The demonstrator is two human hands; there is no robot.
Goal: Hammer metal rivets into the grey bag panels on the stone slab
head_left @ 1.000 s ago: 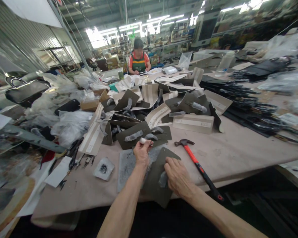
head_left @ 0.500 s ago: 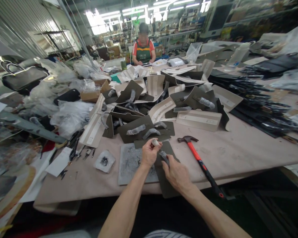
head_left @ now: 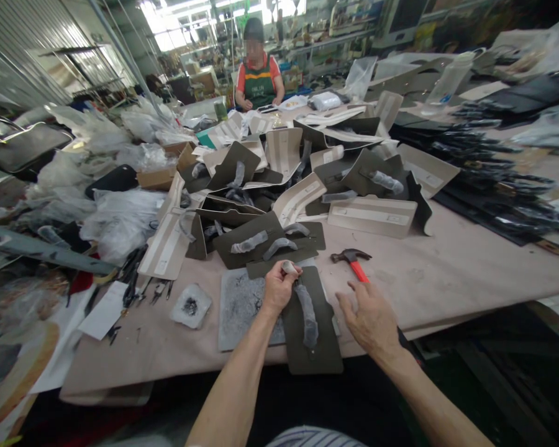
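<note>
In my left hand (head_left: 279, 288) is a short whitish rod (head_left: 289, 267), pinched upright by its round end; its lower tip is hard to make out. It stands at the top end of a dark grey-green panel (head_left: 323, 347). A curved handle wrapped in clear plastic (head_left: 309, 316) is fixed along this panel, which rests partly on a grey slab (head_left: 240, 310) and reaches past the table's front edge. My right hand (head_left: 370, 320) is apart from the panel, fingers spread, over the handle of a claw hammer (head_left: 353, 256). The hammer's lower handle is mostly hidden beneath that hand.
A heap of similar panels (head_left: 371, 216) with wrapped handles lies behind my hands. At the left are a small dish with dark bits (head_left: 190, 305), pliers-like tools (head_left: 133, 273) and plastic bags (head_left: 121, 220). A co-worker (head_left: 258, 77) sits across the table.
My right hand has let go of the wrapped handle and moved right, over the hammer. The panel now shows more fully. My left hand keeps its pinch on the rod.
</note>
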